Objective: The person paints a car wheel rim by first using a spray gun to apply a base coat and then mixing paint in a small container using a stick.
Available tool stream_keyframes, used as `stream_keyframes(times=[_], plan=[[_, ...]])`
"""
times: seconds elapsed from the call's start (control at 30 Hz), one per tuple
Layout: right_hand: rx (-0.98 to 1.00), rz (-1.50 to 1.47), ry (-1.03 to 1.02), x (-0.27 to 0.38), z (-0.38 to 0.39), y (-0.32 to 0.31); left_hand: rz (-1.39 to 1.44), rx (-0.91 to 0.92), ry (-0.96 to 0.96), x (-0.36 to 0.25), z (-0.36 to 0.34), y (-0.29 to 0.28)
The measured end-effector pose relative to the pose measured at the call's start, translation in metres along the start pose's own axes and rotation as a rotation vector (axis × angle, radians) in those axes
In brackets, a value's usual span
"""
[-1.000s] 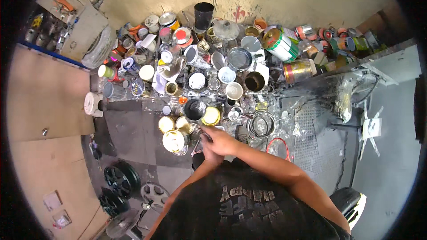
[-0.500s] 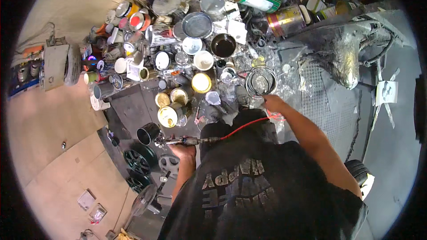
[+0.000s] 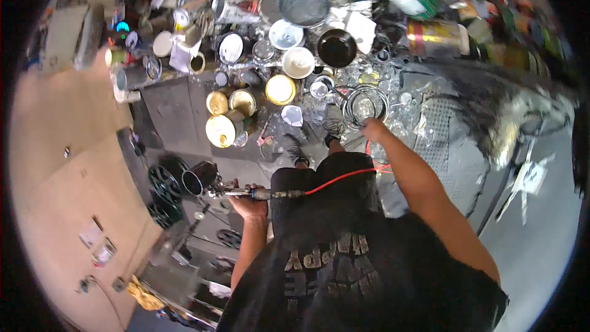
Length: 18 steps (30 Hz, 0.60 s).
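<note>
My left hand (image 3: 251, 208) is wrapped round the body of a spray gun (image 3: 243, 193), which lies sideways across the hand. A dark, open-mouthed cup (image 3: 200, 179) sits at the gun's left end. From its right end a red air hose (image 3: 341, 178) curves across my lap and up towards my right hand. Stretched forward, my right hand (image 3: 375, 130) is closed on the near edge of a coil of dark, thin loops (image 3: 367, 106). The fingertips are partly hidden there. A clear plastic cup (image 3: 292, 115) stands left of the coil.
Open paint cans (image 3: 222, 130) stand ahead on the left. Beyond them a crowded bench holds bowls, tubs and a dark basin (image 3: 337, 48). Wheel rims (image 3: 165, 181) lie left of the spray cup. A plastic-wrapped bundle (image 3: 505, 138) is at the right.
My view has shifted, bringing the bench higher and more of the lower left into sight. Both hands keep their holds; the coil stays with my right hand.
</note>
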State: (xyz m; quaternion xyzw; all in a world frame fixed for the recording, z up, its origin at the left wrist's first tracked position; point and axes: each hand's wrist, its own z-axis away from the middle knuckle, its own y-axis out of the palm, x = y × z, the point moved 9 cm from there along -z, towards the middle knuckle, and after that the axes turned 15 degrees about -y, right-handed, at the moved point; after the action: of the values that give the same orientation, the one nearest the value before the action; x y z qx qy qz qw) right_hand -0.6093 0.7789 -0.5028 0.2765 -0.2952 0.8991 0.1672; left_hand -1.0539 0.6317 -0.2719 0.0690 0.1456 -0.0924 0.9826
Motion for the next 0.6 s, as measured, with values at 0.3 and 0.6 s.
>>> stream_keyframes(times=[0.3, 0.6], plan=[[0.213, 0.171, 0.061, -0.031, -0.152, 0.118, 0.071, -0.173, -0.021, 0.002, -0.080, -0.049], [0.271, 0.316, 0.015, -0.080, -0.319, 0.229, 0.290, -0.160, -0.083, 0.018, -0.095, -0.103]])
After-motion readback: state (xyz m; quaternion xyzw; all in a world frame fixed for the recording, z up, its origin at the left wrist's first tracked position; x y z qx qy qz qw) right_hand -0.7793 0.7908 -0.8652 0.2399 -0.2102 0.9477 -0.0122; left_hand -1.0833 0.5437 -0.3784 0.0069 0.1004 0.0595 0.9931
